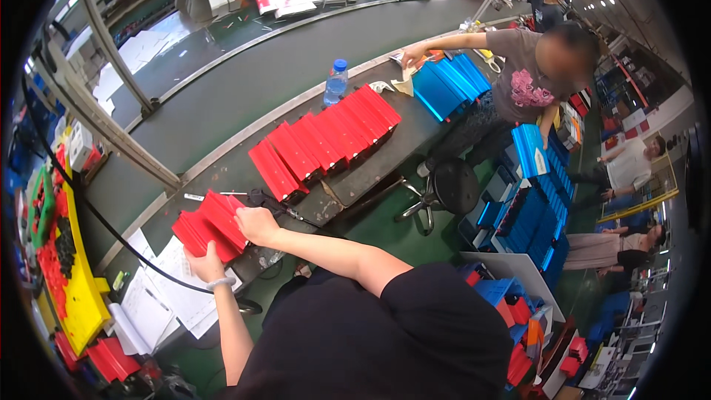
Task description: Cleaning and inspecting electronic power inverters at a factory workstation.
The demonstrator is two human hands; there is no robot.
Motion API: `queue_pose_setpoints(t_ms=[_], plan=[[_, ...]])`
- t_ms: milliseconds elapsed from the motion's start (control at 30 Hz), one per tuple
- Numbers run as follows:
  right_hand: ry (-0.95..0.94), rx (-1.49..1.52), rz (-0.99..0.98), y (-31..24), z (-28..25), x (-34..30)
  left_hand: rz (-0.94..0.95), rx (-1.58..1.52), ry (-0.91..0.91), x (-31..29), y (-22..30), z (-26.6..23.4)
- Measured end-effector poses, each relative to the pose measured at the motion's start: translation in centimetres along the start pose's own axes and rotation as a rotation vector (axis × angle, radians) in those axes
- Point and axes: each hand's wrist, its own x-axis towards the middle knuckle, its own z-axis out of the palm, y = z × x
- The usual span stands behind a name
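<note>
Two red ribbed metal housings stand side by side at the near left end of the workbench. My left hand (207, 262) is closed on the near edge of the left red housing (194, 230). My right hand (257, 225) grips the upper right side of the other red housing (222, 211). Both hands hide part of the housings. Farther along the bench stands a row of several similar red housings (333, 133), packed close together. A screwdriver (194, 197) and a dark power tool (263, 200) lie just beyond my hands.
Written papers (167, 292) lie left of my hands, and a black cable (111, 230) hangs across them. A water bottle (335, 83) stands behind the red row. A co-worker (529, 67) handles blue housings (450, 87) at the far right, near a stool (453, 187). A yellow tray (81, 300) holds small parts.
</note>
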Motion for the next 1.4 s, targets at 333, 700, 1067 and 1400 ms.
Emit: queue_pose_setpoints(t_ms=[333, 700, 1067, 1400], plan=[[-0.279, 0.120, 0.242, -1.4, -1.5, 0.5, -0.045, -0.056, -0.111, 3.3, -2.8, 2.4], [0.010, 1.245, 0.576, 3.6, -12.2, -4.5, 0.135, 0.337, -0.069, 3.8, -2.8, 0.1], [0.235, 2.072, 0.510, 8.0, -24.8, -9.9, 0.537, -0.154, -0.803, -12.0, 17.0, 7.9], [0.280, 2.111, 0.580, 12.1, -32.5, -18.2, -0.415, -0.466, -1.210, -23.4, 19.7, 17.9]])
